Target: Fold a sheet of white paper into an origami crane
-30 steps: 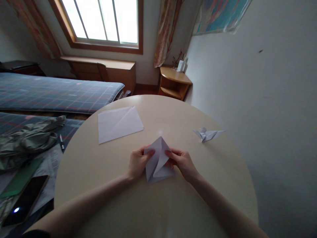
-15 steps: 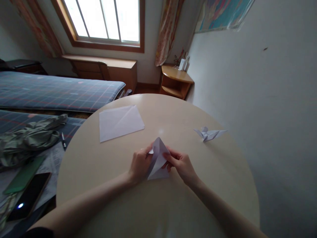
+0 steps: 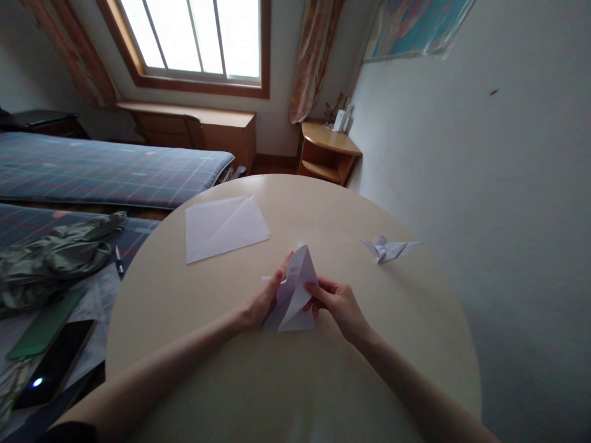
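Note:
A partly folded white paper [image 3: 300,295] stands up in a peak near the middle of the round table [image 3: 194,369]. My right hand [image 3: 333,301] pinches its right flap between thumb and fingers. On the other side, my left hand [image 3: 269,297] holds the paper's left part, thumb showing and some fingers hidden behind the sheet. Farther back on the left lies a small stack of white paper [image 3: 226,227] with a diagonal crease on top. A folded paper bird [image 3: 388,249] rests on the table's right side.
Left of the table, a plaid bed [image 3: 138,231] bears a crumpled green cloth [image 3: 60,258], a pen [image 3: 119,261], a green case [image 3: 46,326] and a phone [image 3: 58,363]. A white wall [image 3: 521,215] stands close on the right.
My left hand has loosened and turned, its fingers more extended. The paper has opened wider at the left, and its peak has shifted slightly right and up. My right hand has barely moved.

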The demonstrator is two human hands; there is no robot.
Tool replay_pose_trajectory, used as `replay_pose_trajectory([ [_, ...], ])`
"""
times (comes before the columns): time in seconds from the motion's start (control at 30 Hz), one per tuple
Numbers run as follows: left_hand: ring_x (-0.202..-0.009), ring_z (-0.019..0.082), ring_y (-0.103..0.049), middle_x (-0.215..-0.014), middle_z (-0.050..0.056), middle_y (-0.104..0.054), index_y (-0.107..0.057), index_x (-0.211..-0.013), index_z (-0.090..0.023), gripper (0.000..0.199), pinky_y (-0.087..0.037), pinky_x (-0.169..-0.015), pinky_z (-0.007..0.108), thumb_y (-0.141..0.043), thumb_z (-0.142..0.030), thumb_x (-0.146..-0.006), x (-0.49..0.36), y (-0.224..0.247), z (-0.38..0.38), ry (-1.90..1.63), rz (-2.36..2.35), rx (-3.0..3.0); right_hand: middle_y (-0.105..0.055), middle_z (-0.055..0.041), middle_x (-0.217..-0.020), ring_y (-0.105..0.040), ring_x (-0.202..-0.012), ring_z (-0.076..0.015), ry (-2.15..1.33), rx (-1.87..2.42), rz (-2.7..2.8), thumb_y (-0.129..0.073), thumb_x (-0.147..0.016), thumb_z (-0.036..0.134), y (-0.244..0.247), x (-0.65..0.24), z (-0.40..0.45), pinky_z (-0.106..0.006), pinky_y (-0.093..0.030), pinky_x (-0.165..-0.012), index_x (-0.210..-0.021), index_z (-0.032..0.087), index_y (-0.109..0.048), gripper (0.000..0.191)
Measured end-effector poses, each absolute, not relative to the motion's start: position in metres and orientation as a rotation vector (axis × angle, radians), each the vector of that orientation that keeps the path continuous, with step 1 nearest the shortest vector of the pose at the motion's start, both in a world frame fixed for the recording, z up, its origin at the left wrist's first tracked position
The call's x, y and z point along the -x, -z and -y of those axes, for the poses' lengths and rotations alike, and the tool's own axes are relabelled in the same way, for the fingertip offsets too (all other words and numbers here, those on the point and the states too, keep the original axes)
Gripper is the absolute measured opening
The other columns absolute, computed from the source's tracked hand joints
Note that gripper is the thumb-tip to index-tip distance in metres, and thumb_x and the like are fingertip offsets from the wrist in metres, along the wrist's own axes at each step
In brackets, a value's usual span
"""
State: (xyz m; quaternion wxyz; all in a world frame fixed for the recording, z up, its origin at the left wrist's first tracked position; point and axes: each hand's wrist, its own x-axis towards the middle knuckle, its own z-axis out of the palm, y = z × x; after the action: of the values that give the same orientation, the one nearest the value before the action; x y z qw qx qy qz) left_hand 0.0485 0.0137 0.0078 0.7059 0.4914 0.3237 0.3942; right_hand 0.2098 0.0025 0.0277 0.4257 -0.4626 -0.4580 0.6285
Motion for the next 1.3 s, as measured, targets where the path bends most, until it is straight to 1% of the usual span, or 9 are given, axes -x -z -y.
replay_pose_trajectory([
  [0.17, -0.082, 0.026, -0.062, -0.093, 0.012, -0.067, -0.053, -0.122, -0.013, 0.067, -0.045, -0.074, 0.034, -0.051, -0.062, -0.075, -0.042, -0.015, -0.019, -0.782, -0.574, -0.922, -0.061, -0.0015, -0.053, -0.052, -0.046, -0.0094, -1.640, 1.161, 1.056, -0.071, -0.065, 0.037, -0.024, -0.216, -0.006, -0.021, -0.039, -0.044, -0.085, 0.011, -0.071, 0.033],
  [0.27, -0.100, 0.028, -0.058, -0.116, 0.012, -0.060, -0.043, -0.131, -0.018, 0.068, -0.043, -0.084, 0.036, -0.049, -0.060, -0.077, -0.038, -0.020, -0.023, -0.758, -0.509, -0.844, -0.059, -0.0011, -0.052, -0.048, -0.043, -0.0074, -1.695, 1.129, 0.981, -0.073, -0.063, 0.034, -0.022, -0.221, -0.009, -0.020, -0.036, -0.042, -0.073, 0.011, -0.069, 0.025],
  [0.33, -0.110, 0.029, -0.053, -0.125, 0.011, -0.054, -0.043, -0.131, -0.020, 0.067, -0.042, -0.088, 0.037, -0.050, -0.059, -0.077, -0.034, -0.021, -0.027, -0.735, -0.495, -0.840, -0.058, -0.0006, -0.051, -0.045, -0.041, -0.0065, -1.727, 1.108, 0.952, -0.074, -0.063, 0.033, -0.023, -0.224, -0.011, -0.019, -0.033, -0.040, -0.070, 0.011, -0.068, 0.024],
  [0.5, -0.119, 0.032, -0.047, -0.127, 0.015, -0.053, -0.042, -0.133, -0.017, 0.075, -0.041, -0.090, 0.035, -0.068, -0.048, -0.070, -0.022, -0.021, -0.033, -0.624, -0.451, -0.995, -0.056, 0.0004, -0.049, -0.042, -0.039, -0.0053, -1.766, 1.105, 0.949, -0.074, -0.063, 0.032, -0.025, -0.227, -0.013, -0.019, -0.030, -0.038, -0.072, 0.011, -0.069, 0.024],
  [0.67, -0.126, 0.032, -0.038, -0.132, 0.016, -0.047, -0.040, -0.134, -0.017, 0.081, -0.035, -0.097, 0.039, -0.073, -0.044, -0.066, -0.020, -0.023, -0.033, -0.625, -0.456, -1.160, -0.056, 0.0002, -0.050, -0.043, -0.040, -0.0060, -1.796, 1.122, 0.981, -0.074, -0.062, 0.034, -0.025, -0.225, -0.012, -0.020, -0.031, -0.038, -0.077, 0.010, -0.070, 0.029],
  [0.8, -0.117, 0.031, -0.047, -0.134, 0.013, -0.046, -0.040, -0.134, -0.020, 0.078, -0.039, -0.093, 0.038, -0.071, -0.043, -0.067, -0.023, -0.018, -0.030, -0.665, -0.513, -1.280, -0.058, -0.0009, -0.051, -0.048, -0.041, -0.0073, -1.811, 1.110, 1.078, -0.073, -0.064, 0.037, -0.024, -0.225, -0.011, -0.020, -0.034, -0.039, -0.080, 0.010, -0.070, 0.031],
  [0.93, -0.100, 0.027, -0.057, -0.116, 0.014, -0.059, -0.047, -0.129, -0.015, 0.070, -0.045, -0.081, 0.033, -0.069, -0.043, -0.069, -0.026, -0.014, -0.027, -0.717, -0.674, -1.435, -0.062, -0.0027, -0.056, -0.052, -0.044, -0.0090, -1.814, 1.083, 1.219, -0.070, -0.067, 0.041, -0.024, -0.226, -0.009, -0.020, -0.037, -0.040, -0.081, 0.010, -0.069, 0.033],
  [1.1, -0.104, 0.027, -0.052, -0.111, 0.011, -0.061, -0.068, -0.101, -0.018, 0.035, -0.042, -0.086, 0.034, -0.069, -0.034, -0.070, -0.031, -0.012, -0.027, -0.833, -0.860, -1.649, -0.061, -0.0019, -0.054, -0.053, -0.045, -0.0102, -1.769, 1.113, 1.330, -0.068, -0.069, 0.044, -0.025, -0.227, -0.009, -0.021, -0.039, -0.041, -0.088, 0.011, -0.070, 0.038],
  [1.3, -0.087, 0.020, -0.057, -0.102, 0.008, -0.057, -0.070, -0.096, -0.019, 0.028, -0.047, -0.071, 0.027, -0.066, -0.033, -0.073, -0.037, -0.004, -0.026, -0.883, -1.003, -1.605, -0.060, -0.0002, -0.054, -0.052, -0.045, -0.0099, -1.744, 1.125, 1.334, -0.068, -0.069, 0.042, -0.024, -0.227, -0.011, -0.022, -0.041, -0.043, -0.106, 0.012, -0.066, 0.048],
])
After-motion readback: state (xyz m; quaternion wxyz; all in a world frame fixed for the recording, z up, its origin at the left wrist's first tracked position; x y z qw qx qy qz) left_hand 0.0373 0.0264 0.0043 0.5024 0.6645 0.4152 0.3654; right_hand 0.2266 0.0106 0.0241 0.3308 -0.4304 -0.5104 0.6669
